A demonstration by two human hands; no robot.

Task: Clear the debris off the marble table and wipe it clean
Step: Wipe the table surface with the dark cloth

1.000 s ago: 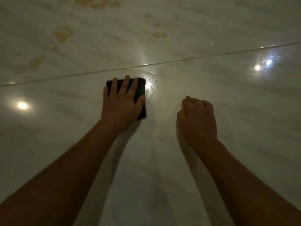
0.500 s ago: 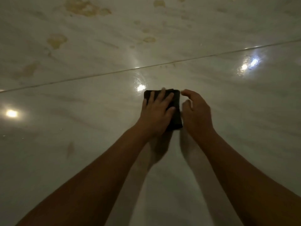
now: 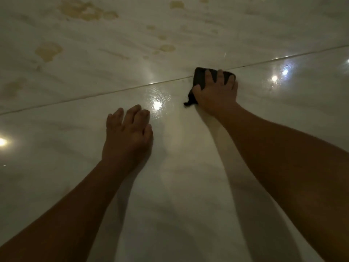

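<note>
A folded black cloth (image 3: pixel 200 76) lies on the glossy white marble table (image 3: pixel 188 167), right on the seam (image 3: pixel 94 94) between two slabs. My right hand (image 3: pixel 217 91) presses down on it with spread, straight fingers; a frayed corner of the cloth sticks out by the heel of the hand. My left hand (image 3: pixel 128 133) rests palm-down on the bare marble, nearer to me and to the left, holding nothing. Yellow-brown stains (image 3: pixel 48 51) mark the far slab beyond the seam.
More yellow-brown blotches sit at the far left (image 3: pixel 88 11), far middle (image 3: pixel 166 47) and top (image 3: pixel 176 4). Lamp reflections glare on the wet near slab (image 3: pixel 157 105). The view is dim.
The cloth went from under my left hand to under my right hand. My right hand slid it away and rightward onto the seam; my left hand drew back onto bare marble.
</note>
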